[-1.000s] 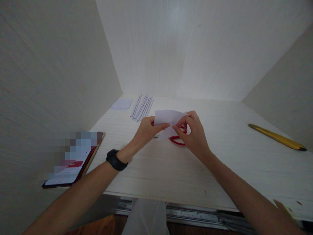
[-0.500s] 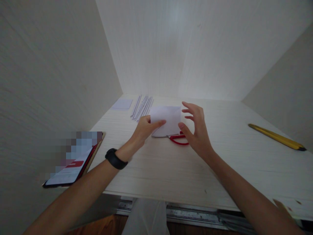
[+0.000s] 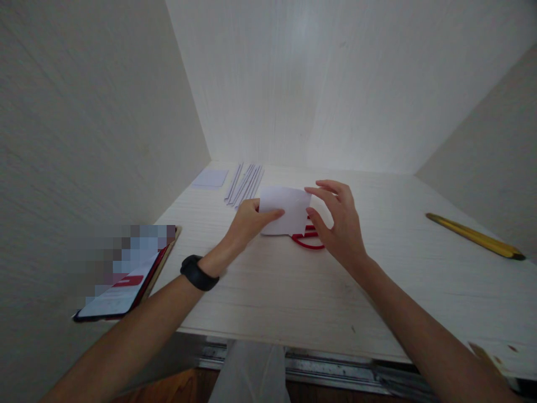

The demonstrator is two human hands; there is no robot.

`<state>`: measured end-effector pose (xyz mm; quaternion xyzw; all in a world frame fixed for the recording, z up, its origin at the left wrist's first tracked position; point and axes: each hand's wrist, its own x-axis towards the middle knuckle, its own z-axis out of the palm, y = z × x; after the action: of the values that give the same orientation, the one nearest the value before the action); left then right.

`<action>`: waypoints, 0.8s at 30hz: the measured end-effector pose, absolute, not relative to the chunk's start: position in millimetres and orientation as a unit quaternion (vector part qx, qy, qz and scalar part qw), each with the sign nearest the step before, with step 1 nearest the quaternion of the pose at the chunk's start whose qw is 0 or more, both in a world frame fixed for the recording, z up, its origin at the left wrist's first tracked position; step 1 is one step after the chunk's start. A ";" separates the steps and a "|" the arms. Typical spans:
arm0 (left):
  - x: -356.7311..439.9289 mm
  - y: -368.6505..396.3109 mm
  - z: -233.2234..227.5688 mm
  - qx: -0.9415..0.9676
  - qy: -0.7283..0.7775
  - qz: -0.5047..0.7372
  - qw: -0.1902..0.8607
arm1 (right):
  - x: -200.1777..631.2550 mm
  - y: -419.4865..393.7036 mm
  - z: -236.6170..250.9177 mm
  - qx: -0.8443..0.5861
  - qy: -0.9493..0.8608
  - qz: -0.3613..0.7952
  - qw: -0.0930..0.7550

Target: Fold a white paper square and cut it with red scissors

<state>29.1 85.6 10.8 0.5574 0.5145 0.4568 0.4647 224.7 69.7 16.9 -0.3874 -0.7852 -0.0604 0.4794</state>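
Two hands steady a paper sheet [image 3: 282, 211] above red scissors [image 3: 308, 239]: left hand [image 3: 247, 223] pinching its nine-o'clock edge, right hand [image 3: 340, 219] open-fingered, touching three-o'clock edge.

Phone [image 3: 121, 280] leans at left wall, paper strips [image 3: 244, 183] & a small paper square [image 3: 210, 178] lie at back, yellow ruler [image 3: 474, 236] far right on table [image 3: 293, 296].

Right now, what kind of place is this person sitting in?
Probably a small craft desk boxed in by pale walls. The left hand holds a white paper over red-handled scissors, with cut strips and a yellow ruler nearby.
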 end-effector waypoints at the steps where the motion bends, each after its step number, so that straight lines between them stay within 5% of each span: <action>1: 28.7 86.1 9.8 0.567 0.514 0.456 0.454 | 225.4 70.4 16.1 -0.388 -0.786 -0.066 0.477; 24: 33.4 84.6 15.0 0.523 0.465 0.494 0.516 | 226.3 64.9 12.7 -0.347 -0.868 -0.090 0.344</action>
<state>33.4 84.6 15.0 0.5232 0.4645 0.4941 0.5161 226.3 64.9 12.7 -0.3472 -0.8676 -0.0905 0.3443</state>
